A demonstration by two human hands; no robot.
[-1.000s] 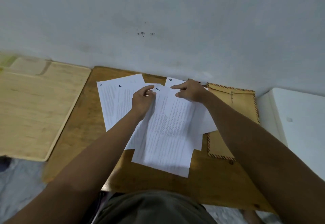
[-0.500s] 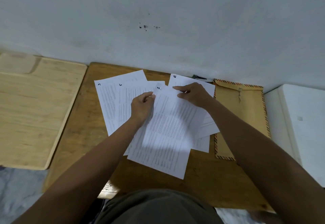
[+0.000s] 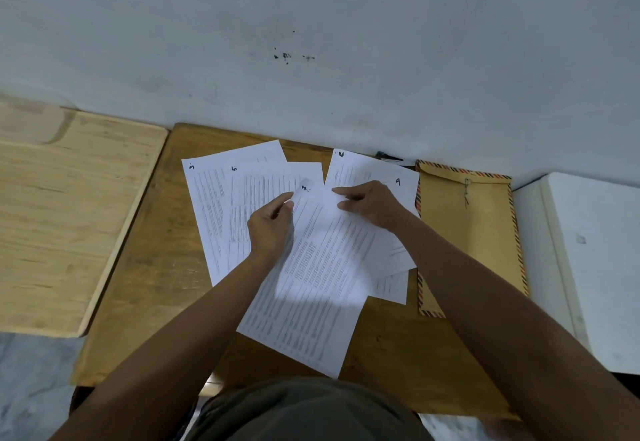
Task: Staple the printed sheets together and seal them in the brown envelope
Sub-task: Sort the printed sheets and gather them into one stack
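Observation:
Several printed white sheets with handwritten numbers lie fanned on the brown wooden table (image 3: 145, 302). The top sheet (image 3: 311, 295) lies tilted over the others. My left hand (image 3: 270, 229) pinches its upper left edge and my right hand (image 3: 372, 205) grips its upper right part. Two more sheets (image 3: 214, 205) lie spread to the left, and others (image 3: 367, 168) poke out under my right hand. The brown envelope (image 3: 474, 232), with a striped border and a string tie, lies flat to the right, partly under the sheets. A small dark object (image 3: 388, 156), possibly the stapler, sits by the wall.
A pale wooden board (image 3: 59, 215) lies to the left of the table. A white box-like surface (image 3: 595, 260) stands to the right. The grey wall (image 3: 311, 42) runs along the table's far edge. My lap is below the near edge.
The top sheet has slid toward me and tilted further. Both hands stayed at its upper edge, and the sheet marked 4 has come into sight beside my right hand.

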